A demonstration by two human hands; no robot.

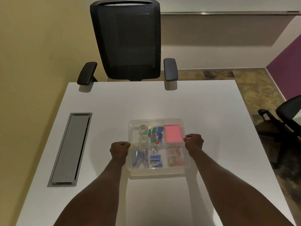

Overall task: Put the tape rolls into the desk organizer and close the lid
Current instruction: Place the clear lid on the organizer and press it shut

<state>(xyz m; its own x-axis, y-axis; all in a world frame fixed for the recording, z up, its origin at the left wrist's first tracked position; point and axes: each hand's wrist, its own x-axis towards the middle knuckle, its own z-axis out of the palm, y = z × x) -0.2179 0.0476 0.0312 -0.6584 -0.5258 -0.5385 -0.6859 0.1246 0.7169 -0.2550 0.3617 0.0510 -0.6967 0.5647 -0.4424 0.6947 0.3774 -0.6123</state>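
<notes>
Two clear tape rolls [142,133] are seen in the far-left compartment of the transparent desk organizer [187,162], which stands on the white worktop [101,101], and the clear lid [182,123] appears to be held over it, seemingly not yet seated. The lid is pinched at its left edge by the left hand [119,150] and at its right edge by the right hand [194,142], both curled closed. If one side is pressed first, the lid could probably sit crooked or the organizer be pushed along the smooth worktop.

Clear organizer [185,162] on white desk [146,101] — pink notepad [173,133], multicoloured clips [175,156] — black mesh chair [128,41].
</notes>
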